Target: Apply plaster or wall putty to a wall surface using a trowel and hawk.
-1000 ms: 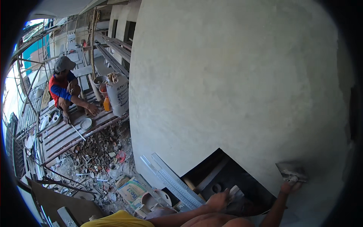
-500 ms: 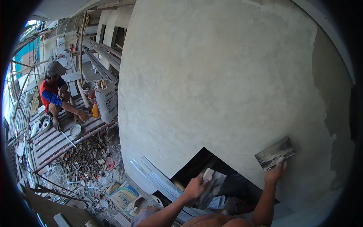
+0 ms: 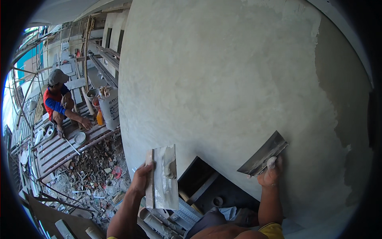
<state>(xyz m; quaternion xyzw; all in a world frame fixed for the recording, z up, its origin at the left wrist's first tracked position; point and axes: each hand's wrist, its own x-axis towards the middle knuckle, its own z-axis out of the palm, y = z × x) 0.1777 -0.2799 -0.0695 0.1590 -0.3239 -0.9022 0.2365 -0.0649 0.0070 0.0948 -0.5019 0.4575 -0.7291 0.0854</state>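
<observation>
My left hand [image 3: 140, 180] grips a wide flat plastering blade [image 3: 165, 187] by its pale handle strip along one long edge. Grey-white plaster paste [image 3: 170, 169] clings to its upward face. In my right hand [image 3: 271, 175] is a steel plastering trowel [image 3: 262, 154], tilted and smeared with paste. Some paste also sits by the thumb. Both tools are in front of the large wall [image 3: 223, 87], whose grey skim coat is pale over most of it. A darker strip [image 3: 330, 79] with a ragged edge runs down its right side. Whether the trowel touches the wall, I cannot tell.
Below me, a dark rectangular opening [image 3: 223, 195] cuts into the wall's foot. Metal lengths [image 3: 185, 213] lie beside it. To the left, another person [image 3: 55, 99] squats on a slatted scaffold platform [image 3: 59, 153] near a white bucket [image 3: 109, 107] and an orange bottle [image 3: 100, 118]. Rubble [image 3: 95, 171] covers the ground.
My left hand has moved left and up, turning its blade so the pasted face shows. My right hand and trowel have shifted left, with the trowel now tilted more steeply.
</observation>
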